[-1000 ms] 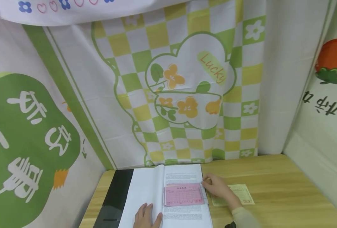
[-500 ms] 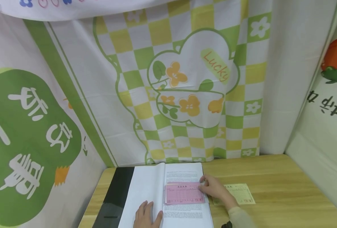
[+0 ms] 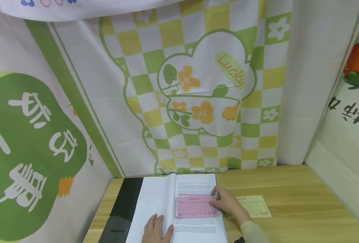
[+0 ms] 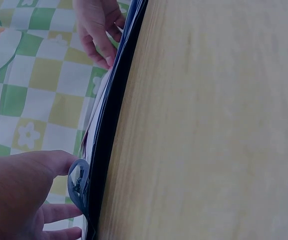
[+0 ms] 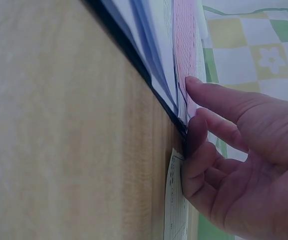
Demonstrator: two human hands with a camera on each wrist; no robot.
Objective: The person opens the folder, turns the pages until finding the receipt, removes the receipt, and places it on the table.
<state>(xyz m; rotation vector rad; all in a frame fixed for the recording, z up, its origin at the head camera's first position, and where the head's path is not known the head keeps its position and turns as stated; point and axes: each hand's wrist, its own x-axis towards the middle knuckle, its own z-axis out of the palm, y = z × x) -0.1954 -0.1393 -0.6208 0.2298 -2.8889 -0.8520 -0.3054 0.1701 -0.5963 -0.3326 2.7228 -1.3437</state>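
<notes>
Pink slip (image 3: pixel 192 206): lies on the printed right-hand page of the open book (image 3: pixel 155 194); the head view shows its face almost whole, the right wrist view only a narrow strip.
Right hand (image 3: pixel 226 202): at the slip's right edge; the right wrist view shows the thumb touching the pink paper and other fingers curled beside the book's edge. Whether they pinch anything, I cannot tell.
Left hand (image 3: pixel 156 229): fingers spread on the blank left page, thumb beside the fold, gripping nothing.
Page curl (image 4: pixel 78 182): a hollow loop near the left thumb in the left wrist view; from the head it reads as a raised ridge.
Layered leaves (image 5: pixel 151 45): several stand apart at the edge in the right wrist view; from above, mostly the top page shows.
Yellow slip (image 3: pixel 253 205): on the wooden table (image 3: pixel 303 202), partly behind the right hand and wrist.
"Lucky" lettering (image 3: pixel 230 69): on the checked cloth (image 3: pixel 149 62), legible only from the head.
</notes>
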